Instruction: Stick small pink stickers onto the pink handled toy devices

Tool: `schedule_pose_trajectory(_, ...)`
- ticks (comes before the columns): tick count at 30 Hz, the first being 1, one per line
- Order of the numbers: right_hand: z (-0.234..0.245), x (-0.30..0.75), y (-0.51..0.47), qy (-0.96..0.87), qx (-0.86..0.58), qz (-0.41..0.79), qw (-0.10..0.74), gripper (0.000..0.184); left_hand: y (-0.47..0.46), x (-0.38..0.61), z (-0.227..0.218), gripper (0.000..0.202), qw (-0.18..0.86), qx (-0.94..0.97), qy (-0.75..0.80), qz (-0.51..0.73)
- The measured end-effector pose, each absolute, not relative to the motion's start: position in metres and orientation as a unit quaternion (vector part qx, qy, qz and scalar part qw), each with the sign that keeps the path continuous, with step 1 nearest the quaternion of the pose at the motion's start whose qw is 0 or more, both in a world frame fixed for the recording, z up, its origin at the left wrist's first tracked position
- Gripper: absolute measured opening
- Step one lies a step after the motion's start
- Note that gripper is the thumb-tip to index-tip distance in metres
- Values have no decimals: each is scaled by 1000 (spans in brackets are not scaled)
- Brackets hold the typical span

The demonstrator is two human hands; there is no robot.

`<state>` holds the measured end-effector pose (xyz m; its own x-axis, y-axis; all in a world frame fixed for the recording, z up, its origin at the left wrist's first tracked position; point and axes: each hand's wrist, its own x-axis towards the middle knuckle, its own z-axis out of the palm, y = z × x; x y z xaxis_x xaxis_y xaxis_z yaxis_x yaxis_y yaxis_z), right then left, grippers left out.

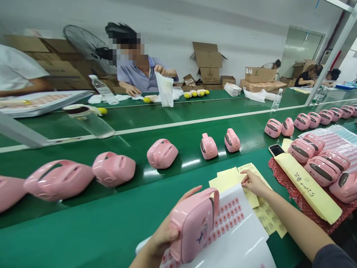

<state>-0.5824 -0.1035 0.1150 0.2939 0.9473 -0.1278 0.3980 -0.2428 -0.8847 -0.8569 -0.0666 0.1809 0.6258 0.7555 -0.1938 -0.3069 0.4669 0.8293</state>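
My left hand [164, 230] is wrapped round a glossy pink case-shaped device [192, 230] with a top handle and a small printed figure on its face. The device is tilted above a white sticker sheet [248, 227] printed with rows of small pink-and-red stickers. Thumb and fingers of my right hand [255, 182] are pinched together at the sheet's upper corner. Beneath that hand lie yellow paper sheets [227, 178], some printed. The device hides part of the stickers.
Several similar pink devices [162, 153] stand along the green conveyor belt [189, 141]. At right, more devices [322, 171] sit near a folded yellow paper stack [309, 186] and a phone [276, 150]. Across the belt, a co-worker [142, 74] holds a white bag [165, 89].
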Motion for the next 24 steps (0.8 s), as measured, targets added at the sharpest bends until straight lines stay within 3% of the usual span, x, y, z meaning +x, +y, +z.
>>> schedule_pose_trajectory(7, 115, -568, -128, -480, -715, 331, 385, 45, -47, -861, 189, 89, 793, 408, 272, 361)
schedule_pose_trajectory(12, 108, -555, -123, -493, -689, 355, 394, 42, -43, -874, 195, 88, 731, 338, 262, 532)
schedule_pose_trajectory(19, 105, -551, -111, -468, -667, 393, 426, 34, -61, -934, 159, 66, 625, 253, 320, 665)
schedule_pose_trajectory(24, 120, -568, -112, -344, -653, 512, 439, 47, -93, -934, 133, 78, 656, 219, 326, 645)
